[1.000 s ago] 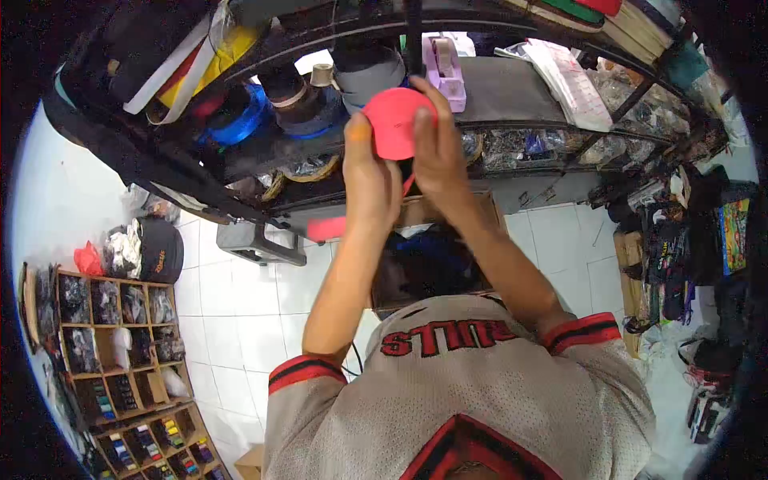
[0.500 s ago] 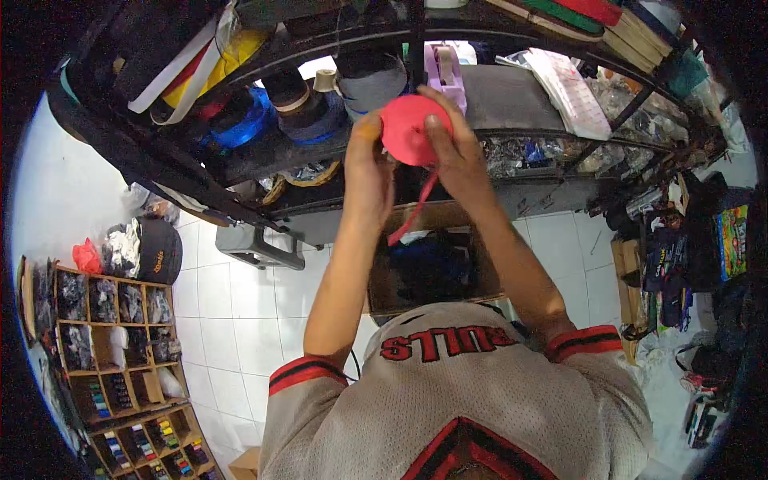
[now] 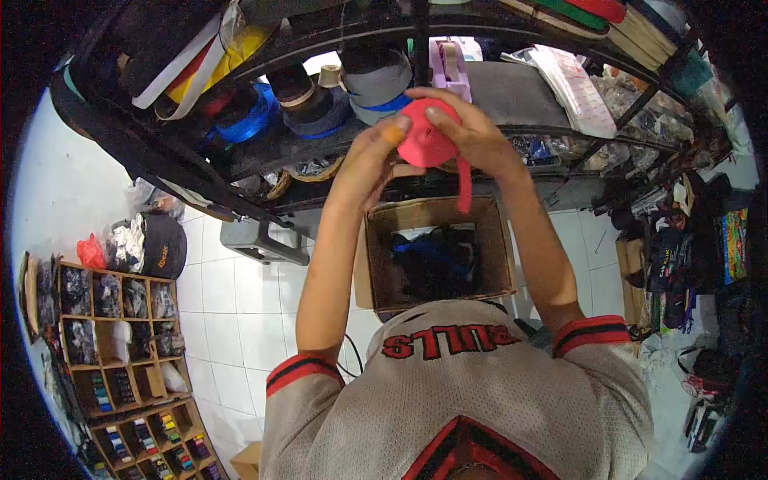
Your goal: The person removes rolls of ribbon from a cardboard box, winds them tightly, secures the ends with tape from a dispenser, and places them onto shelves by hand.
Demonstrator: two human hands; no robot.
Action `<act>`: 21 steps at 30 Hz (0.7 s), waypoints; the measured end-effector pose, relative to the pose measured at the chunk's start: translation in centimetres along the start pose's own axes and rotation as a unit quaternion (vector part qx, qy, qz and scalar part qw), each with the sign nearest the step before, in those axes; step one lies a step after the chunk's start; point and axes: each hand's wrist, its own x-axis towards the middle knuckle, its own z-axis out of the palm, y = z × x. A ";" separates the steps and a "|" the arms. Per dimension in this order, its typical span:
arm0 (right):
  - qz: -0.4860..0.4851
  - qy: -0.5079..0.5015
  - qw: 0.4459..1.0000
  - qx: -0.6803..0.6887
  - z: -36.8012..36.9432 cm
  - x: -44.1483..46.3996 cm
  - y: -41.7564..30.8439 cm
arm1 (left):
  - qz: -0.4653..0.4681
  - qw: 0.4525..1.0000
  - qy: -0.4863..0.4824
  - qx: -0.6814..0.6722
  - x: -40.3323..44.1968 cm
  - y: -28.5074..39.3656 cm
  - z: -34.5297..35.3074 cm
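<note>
A roll of bright pink-red ribbon (image 3: pixel 424 148) is held between both hands, in front of the shelf. My left hand (image 3: pixel 372 164) grips its left side, the thumb, with an orange patch on it, pressing the flat face. From the right, my right hand (image 3: pixel 478 142) is wrapped round the edge with its thumb on the face near the centre. The ribbon's loose end (image 3: pixel 464 188) hangs down below my right hand. Fingers behind the roll are partly hidden.
An open cardboard box (image 3: pixel 500 240) with dark and blue material stands below. Ribbon rolls (image 3: pixel 240 120) and a purple tape dispenser (image 3: pixel 450 72) sit on the black shelf (image 3: pixel 344 136). A grey stool (image 3: pixel 264 240) and a wooden compartment rack (image 3: pixel 120 320) are at the left.
Both hands have shifted slightly right and down with the roll. The loose end has swung from the left to hanging at the right. More of the cardboard box shows.
</note>
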 end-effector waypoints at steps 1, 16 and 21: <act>-0.004 -0.045 0.999 -0.003 -0.3 0.1 -0.1 | 0.004 0.998 -0.024 0.054 0.2 0.4 0.1; -0.061 0.116 0.991 -0.035 2.9 -2.5 4.0 | -0.007 0.990 0.030 -0.141 -0.1 -3.9 0.2; -0.052 -0.015 0.994 -0.099 1.5 -3.4 2.8 | 0.021 0.998 0.044 0.038 -0.1 -2.8 -1.4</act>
